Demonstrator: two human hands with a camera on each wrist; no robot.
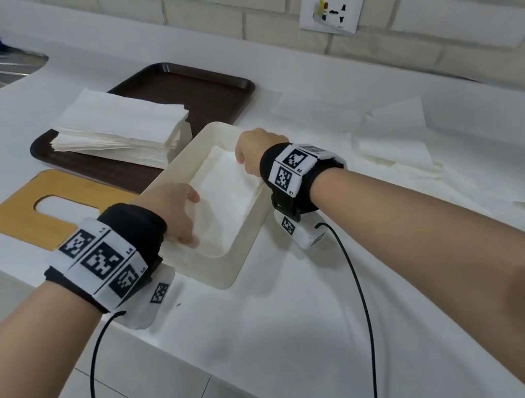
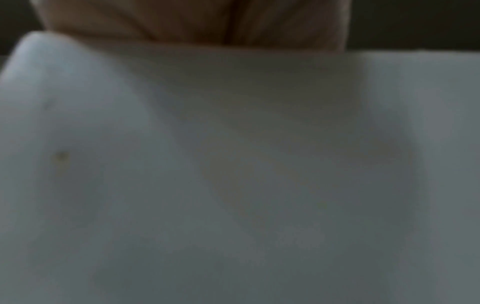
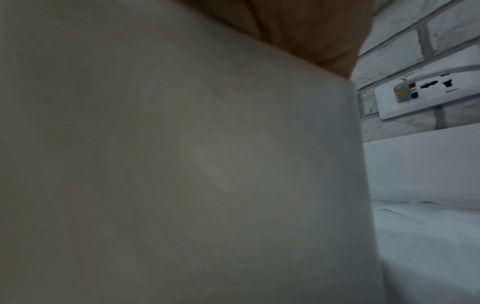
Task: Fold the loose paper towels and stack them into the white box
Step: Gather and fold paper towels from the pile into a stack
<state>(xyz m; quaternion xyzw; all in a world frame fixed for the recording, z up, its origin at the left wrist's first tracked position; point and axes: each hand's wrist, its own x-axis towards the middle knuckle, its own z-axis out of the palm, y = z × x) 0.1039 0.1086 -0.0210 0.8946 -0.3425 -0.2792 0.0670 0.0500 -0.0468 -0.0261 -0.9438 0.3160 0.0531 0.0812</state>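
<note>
Right now both hands are reaching into the white box (image 1: pixel 230 266), settling a folded paper towel (image 1: pixel 226 198) inside it. The left hand (image 1: pixel 173 213) at eight o'clock and the right hand (image 1: pixel 254 149) at one o'clock are curling over its edges; whether they are pinching or only pressing, I cannot tell. Lifting away carelessly is risking dragging the towel up and springing the fold open.

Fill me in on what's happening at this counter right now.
A person is packing paper towels into the white box. Both hands reach into it: the left hand and the right hand are on a folded towel lying inside. A stack of towels sits on the brown tray, loose towels lie to the right, and a wooden lid rests beside the box.
</note>
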